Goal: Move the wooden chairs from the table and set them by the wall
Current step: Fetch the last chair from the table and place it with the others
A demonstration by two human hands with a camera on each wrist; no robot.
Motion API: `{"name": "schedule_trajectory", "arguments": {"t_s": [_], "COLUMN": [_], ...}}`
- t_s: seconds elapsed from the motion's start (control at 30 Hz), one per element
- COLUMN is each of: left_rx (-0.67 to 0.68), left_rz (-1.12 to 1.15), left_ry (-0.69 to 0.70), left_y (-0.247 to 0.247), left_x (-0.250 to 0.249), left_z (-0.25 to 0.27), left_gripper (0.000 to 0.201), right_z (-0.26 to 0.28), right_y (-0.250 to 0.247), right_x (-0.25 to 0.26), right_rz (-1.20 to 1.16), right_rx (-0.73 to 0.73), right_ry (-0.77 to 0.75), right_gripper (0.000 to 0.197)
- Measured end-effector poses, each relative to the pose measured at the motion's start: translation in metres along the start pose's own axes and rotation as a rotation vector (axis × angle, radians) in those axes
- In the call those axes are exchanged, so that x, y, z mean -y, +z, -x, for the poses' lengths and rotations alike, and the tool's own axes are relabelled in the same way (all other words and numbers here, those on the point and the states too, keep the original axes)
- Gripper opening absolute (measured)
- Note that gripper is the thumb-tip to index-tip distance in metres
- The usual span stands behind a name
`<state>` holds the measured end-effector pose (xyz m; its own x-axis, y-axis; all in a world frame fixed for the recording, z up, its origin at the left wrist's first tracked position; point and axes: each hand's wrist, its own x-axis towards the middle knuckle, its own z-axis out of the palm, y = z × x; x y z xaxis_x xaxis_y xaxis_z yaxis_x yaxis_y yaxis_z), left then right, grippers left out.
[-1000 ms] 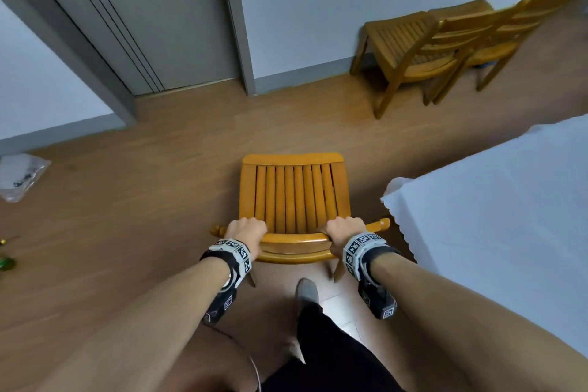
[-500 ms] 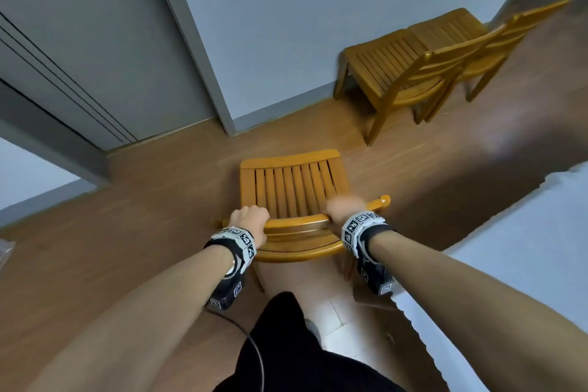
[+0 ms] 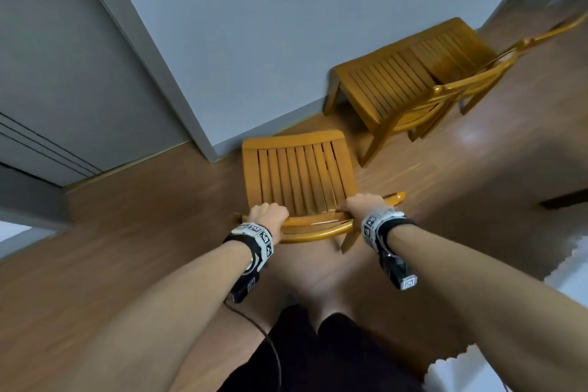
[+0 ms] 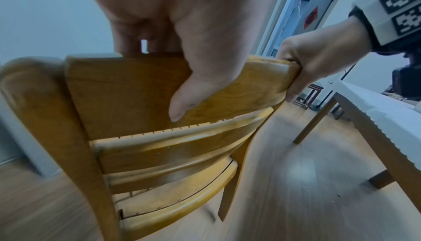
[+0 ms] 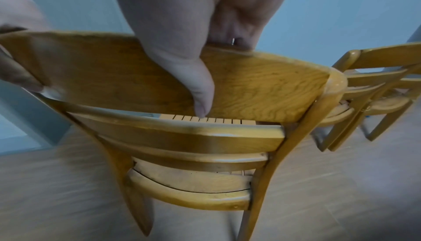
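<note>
A wooden chair point(image 3: 299, 178) with a slatted seat is in front of me, its seat pointing at the pale wall point(image 3: 286, 25). My left hand point(image 3: 267, 213) grips the left part of its top back rail point(image 4: 127, 90), thumb on the rear face. My right hand point(image 3: 362, 204) grips the right part of the same rail point(image 5: 262, 90), fingers over the top. Whether its legs touch the floor I cannot tell. Two more wooden chairs point(image 3: 401, 86) stand side by side against the wall to the right.
A grey door point(image 3: 63, 73) and its frame point(image 3: 149, 54) lie to the left of the wall section. The table with a white cloth point(image 4: 387, 119) is at my right. Wooden floor point(image 3: 111, 232) spreads to the left.
I have carried the chair forward and to the right; the wall and the two parked chairs are now much closer. Both hands kept their grip on the back rail.
</note>
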<state>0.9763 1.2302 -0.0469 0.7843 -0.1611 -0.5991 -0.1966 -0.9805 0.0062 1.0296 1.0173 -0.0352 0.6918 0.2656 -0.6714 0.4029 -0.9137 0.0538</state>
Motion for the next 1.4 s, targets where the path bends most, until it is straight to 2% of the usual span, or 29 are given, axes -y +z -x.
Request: {"name": "schedule_trajectory", "arguments": {"t_s": [0.27, 0.5, 0.7, 0.8, 0.97, 1.13, 1.23, 1.4], "left_rx": [0.007, 0.016, 0.05, 0.045, 0.078, 0.138, 0.105, 0.121], "left_rz": [-0.014, 0.05, 0.143, 0.171, 0.158, 0.115, 0.12, 0.131], "left_ry": [-0.023, -0.116, -0.148, -0.137, -0.149, -0.141, -0.143, -0.149], "left_y": [-0.067, -0.119, -0.153, -0.165, -0.169, -0.138, -0.124, -0.126], "left_x": [0.013, 0.009, -0.026, -0.051, -0.069, -0.087, -0.104, -0.102], "left_z": [-0.098, -0.196, -0.267, -0.296, -0.317, -0.31, -0.309, -0.307], "left_gripper": [0.021, 0.026, 0.027, 0.028, 0.031, 0.03, 0.034, 0.029], "right_z": [-0.083, -0.174, -0.231, -0.252, -0.267, -0.261, -0.255, -0.252], "right_y": [-0.07, -0.124, -0.157, -0.171, -0.163, -0.122, -0.097, -0.097], "right_x": [-0.057, -0.128, -0.205, -0.243, -0.271, -0.274, -0.284, -0.28], "right_rz": [-0.031, -0.004, 0.049, 0.08, 0.14, 0.151, 0.161, 0.128], "right_rx": [-0.006, -0.021, -0.033, -0.033, -0.093, -0.071, -0.141, -0.109], "right_ry": [-0.03, -0.133, -0.226, -0.231, -0.289, -0.337, -0.357, -0.331], "right_gripper": [0.031, 0.027, 0.021, 0.03, 0.036, 0.036, 0.043, 0.042]}}
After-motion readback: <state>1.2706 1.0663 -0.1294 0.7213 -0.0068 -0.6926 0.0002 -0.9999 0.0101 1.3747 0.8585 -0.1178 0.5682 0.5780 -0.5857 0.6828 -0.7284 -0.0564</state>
